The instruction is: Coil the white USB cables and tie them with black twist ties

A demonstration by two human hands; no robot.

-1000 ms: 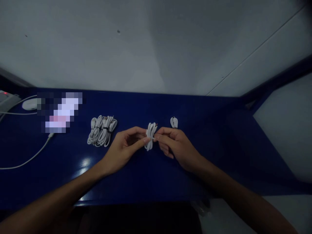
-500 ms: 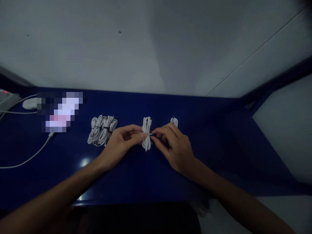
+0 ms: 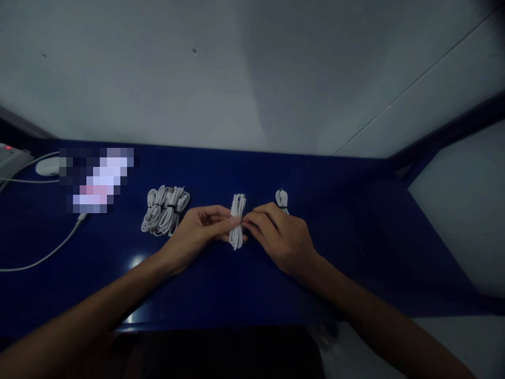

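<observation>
The left thumb and the fingers behind it are clamped on the middle of a coiled white cable (image 3: pixel 236 239), so the left hand (image 3: pixel 193 234) holds it firmly. The right hand (image 3: pixel 286 239) has its fingertips drawn together at the right edge of this same coil, at its narrow middle; something dark is beneath them, but I cannot tell whether they pinch it.

Let the held coil be the centre of the clock. It stands lengthwise from nearly twelve to six, its top leaning slightly toward one, and it is over the blue table (image 3: pixel 236 295). I cannot tell if it touches the surface.

Between two and three o'clock, a small cable bundle (image 3: pixel 281 199) lies just beyond the right hand, which partly hides its lower end. At nine o'clock, near the left hand, lies a pile of cables (image 3: pixel 161 213), white and bound with black ties.

Farther, between nine and ten, there is a bright blurred object (image 3: pixel 106 176) with a white cord (image 3: pixel 51 258) at its lower end. The grey wall (image 3: pixel 189 100) rises at twelve.
</observation>
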